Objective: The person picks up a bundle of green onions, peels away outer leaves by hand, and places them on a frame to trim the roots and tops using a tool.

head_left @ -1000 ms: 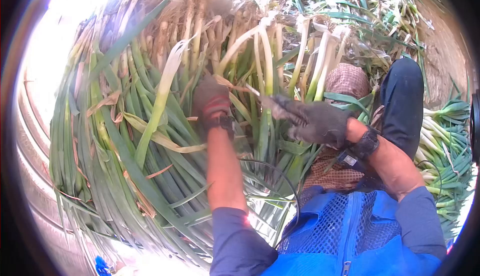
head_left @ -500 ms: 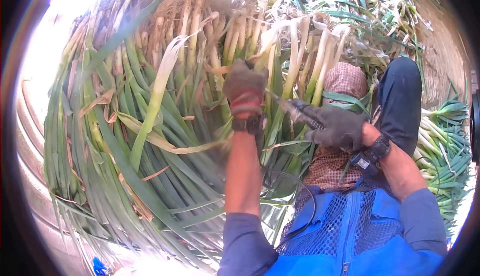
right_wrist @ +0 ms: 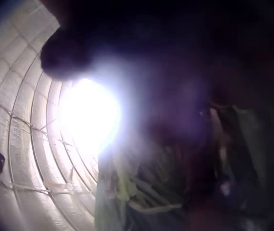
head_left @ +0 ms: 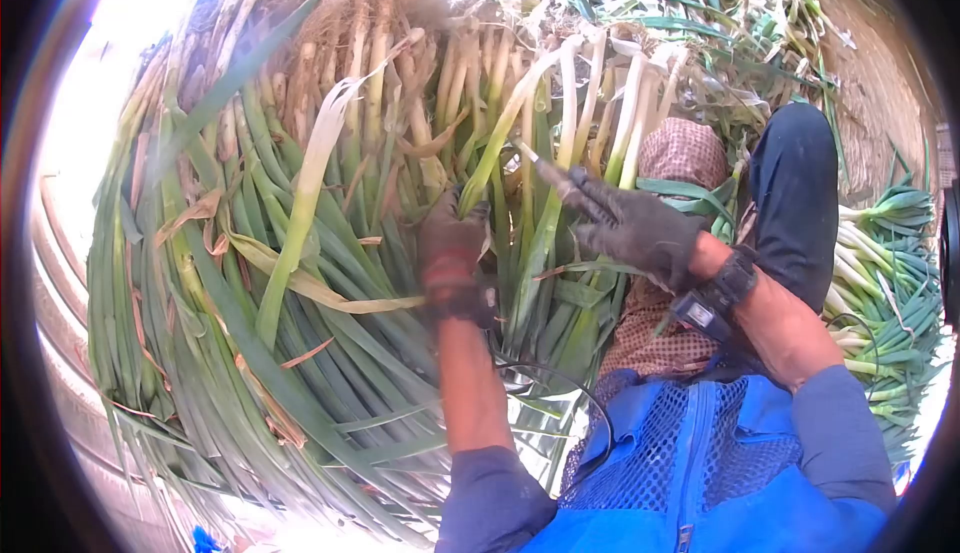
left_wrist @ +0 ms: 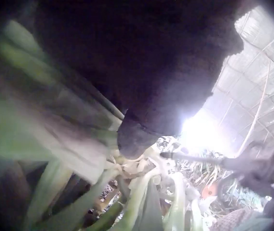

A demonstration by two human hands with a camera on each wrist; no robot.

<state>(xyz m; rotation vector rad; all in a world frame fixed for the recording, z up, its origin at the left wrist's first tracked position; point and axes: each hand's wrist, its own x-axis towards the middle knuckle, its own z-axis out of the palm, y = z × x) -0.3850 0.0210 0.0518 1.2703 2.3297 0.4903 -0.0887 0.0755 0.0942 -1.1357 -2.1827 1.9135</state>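
My gloved left hand (head_left: 452, 238) grips a long green onion (head_left: 500, 138) by its green part, and the pale stem slants up and right from the fist. To the right, my gloved right hand (head_left: 645, 233) holds a blow gun (head_left: 548, 171), its slim, light-tipped nozzle pointing up-left close to the held stem. In the left wrist view the blow gun (left_wrist: 223, 162) reaches in from the right, toward the stems under the dark glove (left_wrist: 137, 137). The right wrist view is mostly dark, with glare hiding the right hand's work.
A thick pile of green onions (head_left: 290, 223), roots away from me, spreads across the left and middle. Stripped leaves (head_left: 700, 13) litter the far side. Cleaned green onions (head_left: 880, 283) lie at the right, past my bent knee (head_left: 795, 193). A black cable (head_left: 590, 393) curves near the blue vest.
My left hand moved right and up, then back left and down, and a green onion now slants from its fist. The right hand shifted slightly right, then back left, still holding the blow gun.
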